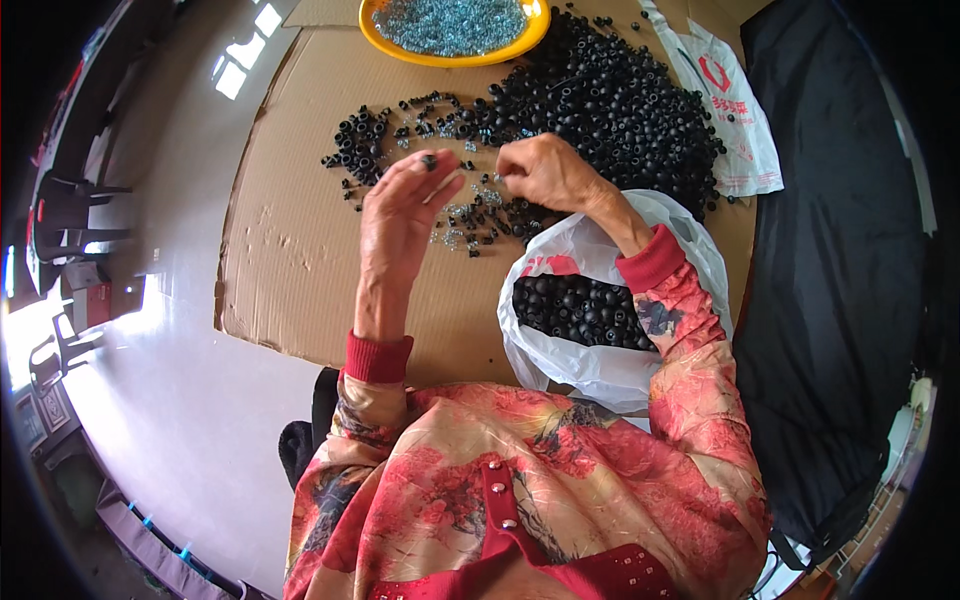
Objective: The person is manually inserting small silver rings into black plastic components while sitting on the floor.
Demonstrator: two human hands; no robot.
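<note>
A small round black piece (429, 161) sits at the fingertips of my left hand (400, 205), which is raised above the cardboard with its fingers together and the thumb close by. To its right, my right hand (552, 172) is curled in a pinch; whatever its fingertips hold is too small to make out. Beneath and between both hands lie scattered black pieces and small clear pieces (484, 200). A big pile of hollow round black pieces (620, 110) spreads beyond my right hand. Under my right forearm stands an open white plastic bag (615, 372) filled with the same black pieces.
A yellow bowl (372, 42) of clear bluish pieces stands at the far edge of the view. A flattened white printed bag (748, 165) lies right of the pile. Brown cardboard (290, 210) covers the work surface. Black cloth (825, 300) hangs at the right; chairs (75, 215) are far left.
</note>
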